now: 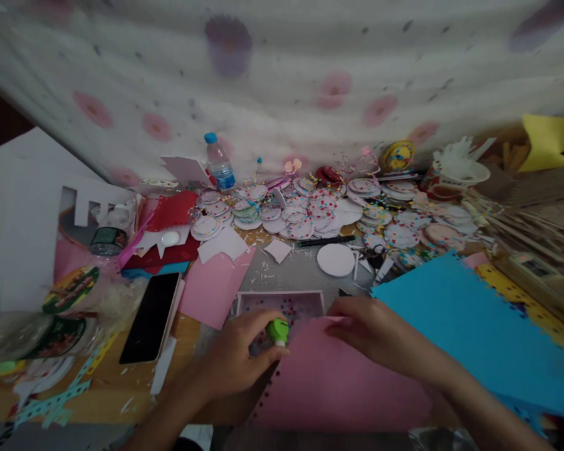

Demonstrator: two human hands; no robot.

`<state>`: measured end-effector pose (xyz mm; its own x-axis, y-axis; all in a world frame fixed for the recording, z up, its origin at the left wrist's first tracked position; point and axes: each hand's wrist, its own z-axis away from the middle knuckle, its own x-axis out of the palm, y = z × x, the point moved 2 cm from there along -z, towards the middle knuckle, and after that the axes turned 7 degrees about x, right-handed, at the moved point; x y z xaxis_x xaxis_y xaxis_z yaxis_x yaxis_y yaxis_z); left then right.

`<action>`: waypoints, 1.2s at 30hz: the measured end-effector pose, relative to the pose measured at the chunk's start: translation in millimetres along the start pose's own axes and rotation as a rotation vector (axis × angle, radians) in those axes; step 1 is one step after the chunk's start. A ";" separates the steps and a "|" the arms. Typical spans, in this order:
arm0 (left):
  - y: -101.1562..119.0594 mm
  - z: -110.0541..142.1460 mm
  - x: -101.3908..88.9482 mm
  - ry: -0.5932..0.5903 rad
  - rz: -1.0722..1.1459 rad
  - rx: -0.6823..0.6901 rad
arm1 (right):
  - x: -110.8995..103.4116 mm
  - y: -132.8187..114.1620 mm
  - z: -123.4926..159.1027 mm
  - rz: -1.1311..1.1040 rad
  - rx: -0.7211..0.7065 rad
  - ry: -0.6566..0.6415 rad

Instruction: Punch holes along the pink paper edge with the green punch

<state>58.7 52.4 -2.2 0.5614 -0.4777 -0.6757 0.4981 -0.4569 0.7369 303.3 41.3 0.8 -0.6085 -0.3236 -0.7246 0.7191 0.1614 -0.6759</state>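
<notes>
In my left hand (237,351) is a small green paper punch (278,330), pinched between thumb and fingers at the upper left corner of a pink sheet of paper (338,376). My right hand (364,329) grips the sheet's top edge between thumb and fingers. A row of small punched holes runs down the sheet's left edge. Just behind both hands lies a shallow white box (282,295) with small coloured paper dots inside. The sheet and my left hand hide its front part.
Many decorated paper discs (305,213) are heaped along the back. A blue sheet (479,332) lies right, a phone (153,319) left, beside another pink sheet (216,285). A white disc (336,259), a black pen (326,240), a water bottle (220,164) and wooden sticks (531,238) are also here.
</notes>
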 end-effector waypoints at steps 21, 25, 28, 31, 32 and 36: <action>6.7 -18.7 -7.2 -0.021 0.673 0.050 | -4.8 12.4 38.3 -0.167 0.176 0.247; 6.3 -18.9 -25.2 -0.224 0.551 -0.019 | 6.9 13.4 38.8 -0.237 0.257 0.403; 0.8 -31.3 -32.3 -0.299 0.383 -0.072 | 22.9 12.6 34.9 -0.244 0.245 0.351; -2.2 -47.3 -34.7 -0.282 0.271 -0.057 | 30.2 11.4 30.5 -0.182 0.200 0.401; -2.3 -51.9 -34.2 -0.267 0.244 -0.058 | 29.0 10.0 29.1 -0.139 0.160 0.458; 3.9 -63.7 -24.2 -0.269 0.171 -0.054 | 18.6 -4.3 20.8 0.082 -0.061 0.540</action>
<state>89.1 110.0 18.2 0.4485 -0.7289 -0.5172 0.4499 -0.3159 0.8353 295.9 15.2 -6.9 -0.6486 0.2147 -0.7303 0.7604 0.2249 -0.6093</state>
